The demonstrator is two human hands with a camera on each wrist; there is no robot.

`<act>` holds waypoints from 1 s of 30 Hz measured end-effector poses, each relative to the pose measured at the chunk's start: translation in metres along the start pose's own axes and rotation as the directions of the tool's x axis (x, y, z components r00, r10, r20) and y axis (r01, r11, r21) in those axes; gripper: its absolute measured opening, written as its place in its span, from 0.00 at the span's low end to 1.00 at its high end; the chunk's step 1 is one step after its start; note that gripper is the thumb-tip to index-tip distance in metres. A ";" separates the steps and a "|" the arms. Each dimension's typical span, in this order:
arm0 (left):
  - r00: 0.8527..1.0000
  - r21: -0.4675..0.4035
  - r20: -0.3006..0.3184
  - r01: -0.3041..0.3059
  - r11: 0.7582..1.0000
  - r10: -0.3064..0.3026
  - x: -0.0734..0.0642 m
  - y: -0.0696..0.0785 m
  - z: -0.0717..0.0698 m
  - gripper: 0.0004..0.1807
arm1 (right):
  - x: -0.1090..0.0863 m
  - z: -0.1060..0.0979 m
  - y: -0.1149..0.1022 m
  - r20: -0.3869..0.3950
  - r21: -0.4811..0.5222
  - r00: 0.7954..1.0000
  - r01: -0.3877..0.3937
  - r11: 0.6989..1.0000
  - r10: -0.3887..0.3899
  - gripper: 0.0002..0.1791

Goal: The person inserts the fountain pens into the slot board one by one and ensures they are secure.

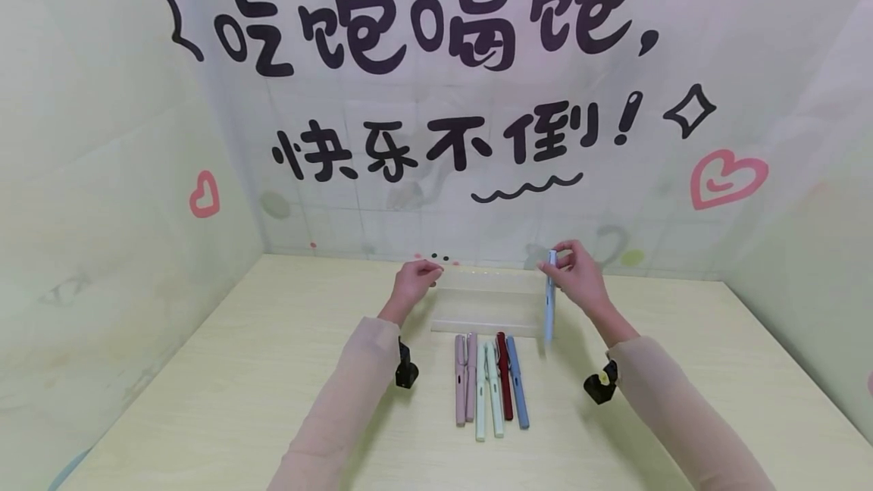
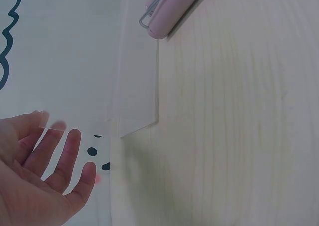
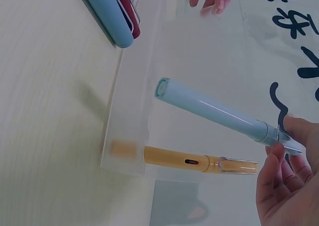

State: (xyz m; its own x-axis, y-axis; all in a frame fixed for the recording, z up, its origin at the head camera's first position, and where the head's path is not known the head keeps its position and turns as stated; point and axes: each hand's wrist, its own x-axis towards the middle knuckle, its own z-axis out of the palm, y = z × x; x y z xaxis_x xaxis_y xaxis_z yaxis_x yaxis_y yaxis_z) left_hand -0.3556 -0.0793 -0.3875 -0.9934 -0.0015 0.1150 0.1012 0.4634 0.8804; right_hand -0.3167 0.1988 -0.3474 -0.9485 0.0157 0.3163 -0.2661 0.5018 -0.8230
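A clear plastic holder (image 1: 487, 301) with a low front lip stands near the back of the table. At its upper left corner, my left hand (image 1: 414, 283) pinches the edge between thumb and forefinger, the other fingers spread apart. My right hand (image 1: 576, 275) pinches a light blue pen (image 3: 214, 111) near its clip end, holding it roughly upright at the holder's right end. Beside it, in the right wrist view, a yellow pen (image 3: 174, 157) stands in the holder, its lower end blurred behind the frosted lip (image 3: 132, 86).
In front of the holder lie several pens side by side: mauve (image 1: 460, 385), pale green (image 1: 480, 400), dark red (image 1: 505, 377) and blue (image 1: 518, 385). A printed backdrop (image 1: 423, 218) hangs behind the wooden-look table (image 1: 273, 370).
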 end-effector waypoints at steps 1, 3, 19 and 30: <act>1.000 -0.001 0.000 0.000 1.000 0.000 0.000 0.000 0.000 0.10 | 0.001 0.000 0.000 -0.008 -0.007 1.000 0.000 1.000 0.000 0.21; 1.000 -0.003 -0.001 0.001 1.000 -0.001 0.000 0.000 0.000 0.10 | 0.004 0.000 0.001 -0.024 -0.016 1.000 0.003 1.000 -0.004 0.21; 1.000 0.007 -0.007 -0.012 1.000 0.012 0.000 0.001 0.000 0.09 | 0.018 0.010 0.004 -0.146 -0.065 0.989 0.016 0.998 -0.025 0.20; 1.000 0.014 -0.010 -0.024 1.000 0.024 -0.001 0.001 0.000 0.09 | 0.020 0.018 0.011 -0.158 -0.098 0.987 0.015 0.995 -0.030 0.19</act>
State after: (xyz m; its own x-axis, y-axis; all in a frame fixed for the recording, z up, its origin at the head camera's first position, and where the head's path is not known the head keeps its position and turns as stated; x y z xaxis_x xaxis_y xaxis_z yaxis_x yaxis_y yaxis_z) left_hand -0.3549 -0.0792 -0.3868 -0.9901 0.0010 0.1402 0.1238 0.4756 0.8709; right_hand -0.3415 0.1891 -0.3590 -0.9012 0.1366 0.4113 -0.2619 0.5847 -0.7678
